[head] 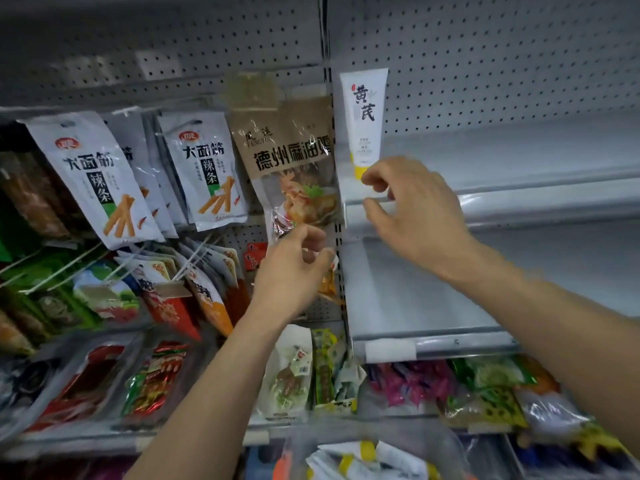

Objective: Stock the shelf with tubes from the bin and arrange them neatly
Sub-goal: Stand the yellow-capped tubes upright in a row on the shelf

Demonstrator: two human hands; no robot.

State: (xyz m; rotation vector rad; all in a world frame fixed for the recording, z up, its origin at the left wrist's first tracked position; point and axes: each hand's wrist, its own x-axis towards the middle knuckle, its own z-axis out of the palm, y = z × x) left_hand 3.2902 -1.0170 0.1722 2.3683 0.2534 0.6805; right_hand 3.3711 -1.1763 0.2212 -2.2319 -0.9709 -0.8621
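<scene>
Hands loose and empty: right hand (414, 207) at cap of upright tube (363, 112), left hand (294, 271) lower.

A white tube (363, 112) with black characters and a yellow cap stood upright, cap down, at the left end of the grey shelf (526, 190), while further white-and-yellow tubes (360, 460) lay jumbled in the bin (446, 441) below.

The tube (363, 116) reads 黄芪, white snack packets (93, 174) read 大面筋 辣条, brown packet (291, 150) starts 德州
</scene>
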